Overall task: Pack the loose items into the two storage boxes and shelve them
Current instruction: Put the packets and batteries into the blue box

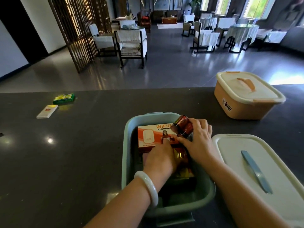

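Dark surface (82,153): right hand (199,142) grasping red can (183,125) at far right corner of open green box (126,162). Left hand (160,157) inside, fingers flat on orange WiFi carton (151,135). Detached lid (263,170) right; closed orange box (246,96) beyond.

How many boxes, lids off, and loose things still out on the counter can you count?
Storage boxes: 2, green box open, orange box shut.
Lids lying off: 1, white lid.
Loose items on the counter: 2, green packet, white pack.
Total: 5
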Available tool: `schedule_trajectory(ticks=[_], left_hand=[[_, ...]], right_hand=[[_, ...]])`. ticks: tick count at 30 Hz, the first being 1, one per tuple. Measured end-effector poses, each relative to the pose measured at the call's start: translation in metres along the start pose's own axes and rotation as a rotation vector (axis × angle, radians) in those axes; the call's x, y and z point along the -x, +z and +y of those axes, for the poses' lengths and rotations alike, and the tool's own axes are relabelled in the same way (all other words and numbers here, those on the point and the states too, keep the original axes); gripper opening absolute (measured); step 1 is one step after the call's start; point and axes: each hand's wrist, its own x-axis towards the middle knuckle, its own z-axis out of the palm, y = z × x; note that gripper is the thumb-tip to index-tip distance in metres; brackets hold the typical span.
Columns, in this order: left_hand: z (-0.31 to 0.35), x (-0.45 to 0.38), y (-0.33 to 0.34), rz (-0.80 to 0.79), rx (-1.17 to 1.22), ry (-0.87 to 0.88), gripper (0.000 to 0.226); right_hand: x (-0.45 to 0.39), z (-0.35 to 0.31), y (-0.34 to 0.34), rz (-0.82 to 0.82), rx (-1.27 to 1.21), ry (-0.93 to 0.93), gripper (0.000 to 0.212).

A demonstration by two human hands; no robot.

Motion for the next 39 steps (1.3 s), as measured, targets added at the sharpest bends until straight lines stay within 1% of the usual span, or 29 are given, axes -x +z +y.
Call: schedule_trajectory(ticks=[2,4,6,8,9,11,13,14,16,17,20,23,29,30,32,33,35,37,39], left_hand=[[-0.002,0.001,-0.002,-0.014,0.064,0.022,0.06],[-0.009,0.002,-0.006,-0.018,0.096,0.09,0.059],[-0.017,0.005,-0.013,-0.044,0.069,0.173,0.06],[-0.025,0.007,-0.018,-0.107,0.029,0.249,0.062],[-0.028,0.008,-0.019,-0.13,0.04,0.269,0.059],[-0.037,0.006,-0.017,-0.187,0.098,0.312,0.046],[-0.039,0.007,-0.016,-0.12,0.059,0.379,0.031],[-0.041,0.002,-0.013,-0.102,0.085,0.386,0.029],[-0.038,-0.001,-0.007,-0.134,0.197,0.33,0.038],[-0.034,0.0,-0.007,-0.121,0.224,0.306,0.042],[-0.03,-0.003,-0.007,-0.081,0.188,0.296,0.046],[-0.03,-0.001,-0.006,-0.114,0.246,0.277,0.048],[-0.03,0.001,-0.007,-0.083,0.142,0.317,0.052],[-0.03,0.001,-0.009,-0.08,0.155,0.331,0.052],[-0.03,0.004,-0.013,-0.104,0.236,0.304,0.049],[-0.03,0.006,-0.016,-0.099,0.237,0.301,0.048],[-0.032,0.011,-0.026,-0.023,0.109,0.303,0.044],[-0.038,0.017,-0.039,0.103,0.053,0.284,0.042],[-0.052,0.02,-0.05,0.266,0.003,0.252,0.051]], right_hand=[[-0.001,0.0,0.0,-0.004,-0.006,-0.002,0.07],[-0.001,0.001,-0.001,-0.02,-0.012,0.002,0.07],[-0.001,0.003,-0.001,-0.023,-0.01,0.003,0.07],[-0.001,0.004,-0.001,-0.007,-0.012,0.003,0.069],[-0.001,0.004,-0.001,-0.001,-0.012,0.001,0.069],[-0.002,0.002,0.001,-0.003,-0.001,-0.01,0.07],[-0.002,0.002,0.003,-0.012,0.016,-0.024,0.07],[-0.002,0.002,0.003,-0.015,0.02,-0.028,0.07],[-0.003,0.002,0.004,-0.022,0.019,-0.024,0.071],[-0.003,0.002,0.004,-0.026,0.019,-0.021,0.071],[-0.003,0.002,0.004,-0.025,0.031,-0.021,0.071],[-0.003,0.003,0.005,-0.023,0.038,-0.022,0.071],[-0.002,0.002,0.004,-0.027,0.042,-0.032,0.071],[-0.002,0.001,0.003,-0.029,0.044,-0.032,0.071],[-0.002,0.0,0.003,-0.033,0.05,-0.029,0.071],[-0.002,0.0,0.003,-0.038,0.053,-0.028,0.07],[-0.002,-0.001,0.002,-0.055,0.059,-0.027,0.071],[-0.001,-0.001,0.002,-0.069,0.057,-0.032,0.071],[-0.002,-0.001,0.001,-0.083,0.053,-0.042,0.071]])
